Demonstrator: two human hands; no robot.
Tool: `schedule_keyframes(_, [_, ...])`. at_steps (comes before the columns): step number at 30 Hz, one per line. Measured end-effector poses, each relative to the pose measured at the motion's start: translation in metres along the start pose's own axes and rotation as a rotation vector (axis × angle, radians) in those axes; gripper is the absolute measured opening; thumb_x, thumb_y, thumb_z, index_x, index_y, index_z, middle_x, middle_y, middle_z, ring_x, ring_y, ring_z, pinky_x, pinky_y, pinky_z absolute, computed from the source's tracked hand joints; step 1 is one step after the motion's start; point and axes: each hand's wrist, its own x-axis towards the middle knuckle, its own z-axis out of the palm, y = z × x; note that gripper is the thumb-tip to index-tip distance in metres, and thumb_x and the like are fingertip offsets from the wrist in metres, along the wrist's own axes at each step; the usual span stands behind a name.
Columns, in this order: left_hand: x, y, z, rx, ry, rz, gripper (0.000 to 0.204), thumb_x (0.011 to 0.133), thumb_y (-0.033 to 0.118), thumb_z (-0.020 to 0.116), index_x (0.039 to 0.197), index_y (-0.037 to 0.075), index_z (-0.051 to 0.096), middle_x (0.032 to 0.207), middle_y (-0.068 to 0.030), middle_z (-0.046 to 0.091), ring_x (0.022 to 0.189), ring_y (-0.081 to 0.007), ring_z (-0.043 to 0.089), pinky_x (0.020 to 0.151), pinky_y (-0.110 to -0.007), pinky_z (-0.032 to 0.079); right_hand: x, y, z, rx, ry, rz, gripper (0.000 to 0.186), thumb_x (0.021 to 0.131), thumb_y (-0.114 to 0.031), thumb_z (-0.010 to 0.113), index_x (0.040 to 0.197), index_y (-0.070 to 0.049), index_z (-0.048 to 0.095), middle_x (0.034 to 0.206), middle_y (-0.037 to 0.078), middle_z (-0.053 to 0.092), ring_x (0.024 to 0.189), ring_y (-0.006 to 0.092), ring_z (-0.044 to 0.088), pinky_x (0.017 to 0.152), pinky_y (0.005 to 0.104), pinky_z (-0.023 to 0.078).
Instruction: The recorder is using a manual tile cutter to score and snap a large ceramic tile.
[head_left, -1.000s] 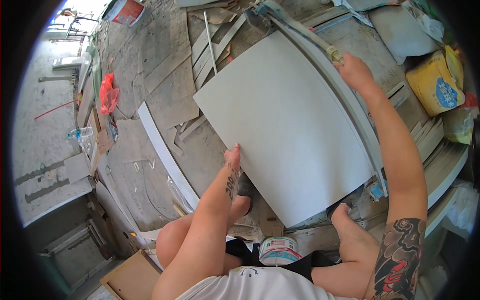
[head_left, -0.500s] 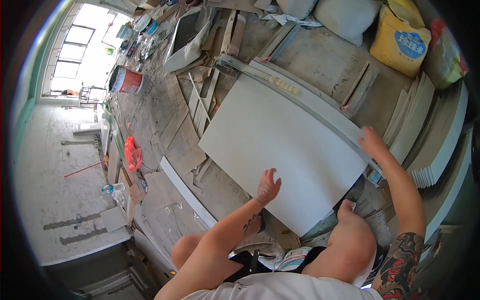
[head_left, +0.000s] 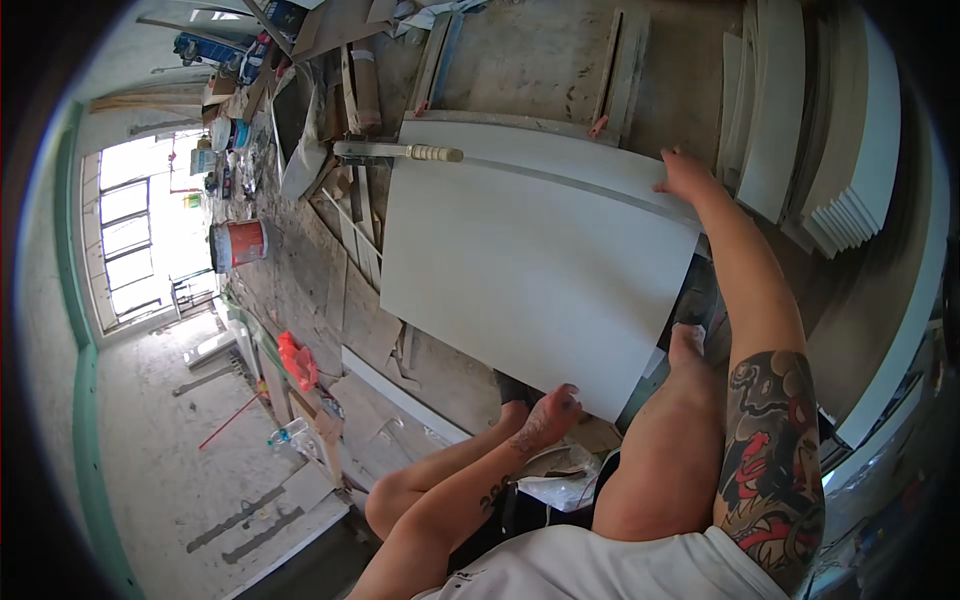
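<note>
A large white panel point(head_left: 530, 270) lies on the floor before my knees. Along its far side runs a narrower white strip point(head_left: 570, 160) with a long metal rail; a tool with a beige ribbed handle point(head_left: 432, 153) rests on the rail at left. My right hand point(head_left: 683, 175) grips the strip at its right end, fingers over the far edge. My left hand point(head_left: 550, 412) is at the panel's near edge, fingers curled; what they hold, if anything, is unclear.
Stacked boards point(head_left: 760, 110) stand at right. Cardboard scraps point(head_left: 340, 270), a red bucket point(head_left: 240, 242), a red plastic bag point(head_left: 297, 360) and a bottle point(head_left: 290, 432) lie left, below a bright window point(head_left: 130, 230). Clutter piles up toward the back left.
My right hand let go of the tool handle and took the strip's end. My left hand lifted, then came down at the near edge, curling its fingers. The view has rotated.
</note>
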Motion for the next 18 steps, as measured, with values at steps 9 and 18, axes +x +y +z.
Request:
schedule_keyframes(9, [-0.002,0.029,0.011,-0.032,-0.011,-0.093,0.025,0.084,0.017,0.055,0.104,0.002,0.051,0.075,-0.0109,0.058,0.071,-0.0203,0.059,0.067,-0.033,0.048,0.010,0.015,0.030,0.038,-0.039,0.095,0.069,0.055,-0.033,0.082,0.107,-0.001,0.050,0.110,0.019,0.056,0.105,0.0324,0.054,0.088,0.0407,0.045])
schedule_keyframes(18, [-0.024,0.006,0.026,0.032,-0.003,-0.055,0.023,0.079,0.017,0.058,0.094,0.000,0.054,0.076,-0.0176,0.057,0.070,-0.0288,0.059,0.062,-0.037,0.046,0.000,-0.001,-0.005,0.159,0.007,0.052,0.054,0.063,-0.029,0.078,0.101,-0.001,0.051,0.106,0.019,0.058,0.101,0.0332,0.055,0.085,0.0402,0.045])
